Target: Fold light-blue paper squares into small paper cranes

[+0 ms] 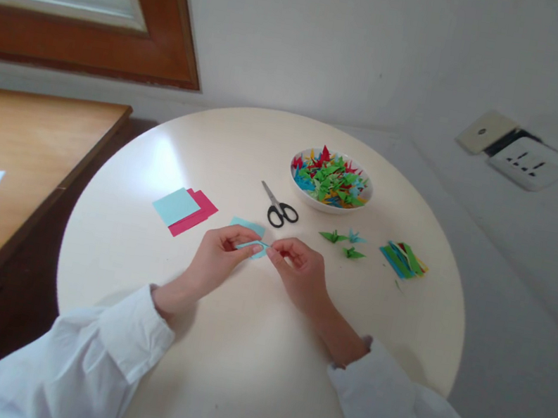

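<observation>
Between my two hands is a small piece of folded light-blue paper, pinched from both sides. My left hand grips its left part with thumb and fingers. At its right end, the thumb and fingertips of my right hand close on the paper. Another light-blue sheet lies just behind, partly hidden by my left fingers. Black-handled scissors rest beyond my hands, blades pointing away. Right of my right hand sit small folded paper cranes, two green and one blue.
A white bowl heaped with colourful paper cranes stands at the back of the round white table. Light-blue and red paper squares lie on the left. Coloured paper strips lie right. A wooden desk stands beside the table.
</observation>
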`<state>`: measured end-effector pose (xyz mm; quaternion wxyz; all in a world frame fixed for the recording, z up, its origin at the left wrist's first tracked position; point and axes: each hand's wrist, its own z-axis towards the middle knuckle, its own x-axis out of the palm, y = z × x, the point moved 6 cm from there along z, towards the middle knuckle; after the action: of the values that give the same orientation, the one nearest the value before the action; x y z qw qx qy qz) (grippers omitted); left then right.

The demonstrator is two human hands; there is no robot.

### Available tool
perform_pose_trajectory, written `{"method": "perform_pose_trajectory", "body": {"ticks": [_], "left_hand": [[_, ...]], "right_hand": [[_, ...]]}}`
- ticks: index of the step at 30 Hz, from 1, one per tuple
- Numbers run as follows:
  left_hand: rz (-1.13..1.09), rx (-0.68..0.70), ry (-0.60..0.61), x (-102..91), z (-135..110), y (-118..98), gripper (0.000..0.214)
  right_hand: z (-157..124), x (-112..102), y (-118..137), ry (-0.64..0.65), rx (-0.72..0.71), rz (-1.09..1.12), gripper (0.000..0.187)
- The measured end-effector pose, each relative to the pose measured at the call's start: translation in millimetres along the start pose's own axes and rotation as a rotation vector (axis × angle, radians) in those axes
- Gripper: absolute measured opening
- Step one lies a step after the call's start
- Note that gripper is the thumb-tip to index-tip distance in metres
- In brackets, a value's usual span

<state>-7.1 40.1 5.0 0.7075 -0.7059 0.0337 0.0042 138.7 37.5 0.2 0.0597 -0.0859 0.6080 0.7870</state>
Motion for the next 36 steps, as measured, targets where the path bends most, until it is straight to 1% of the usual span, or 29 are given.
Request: {"method": "perform_pose_trajectory", "body": {"ticks": [7,14,21,30,36], "left_hand": [[0.059,0.000,0.019,2.4,-2.6,-5.3,0.022],[-0.025,-0.028,0.025,4.5,-2.6,-5.0,0.019],[-0.189,-0.084,0.082,8.2,-2.3,4.4,0.022],[-0.168,-0.081,0.075,7.1,-3.0,5.8,0.024],[-0.228,-0.109,0.078,6.6,-1.6,11.3,0.026]], "right_hand": [[0.2,-1.4,-0.2,-0.014,0.011,-0.009,0.011],[-1.6,-0.1,1.2,-0.011,-0.006,-0.002,0.009],[-2.9,0.8,3.5,-0.009,-0.003,0.055,0.009],[2.5,4.1,-0.3,0.029,0.066,0.209,0.012],[3.5,2.4,1.9,0.046,0.077,0.203,0.009]]}}
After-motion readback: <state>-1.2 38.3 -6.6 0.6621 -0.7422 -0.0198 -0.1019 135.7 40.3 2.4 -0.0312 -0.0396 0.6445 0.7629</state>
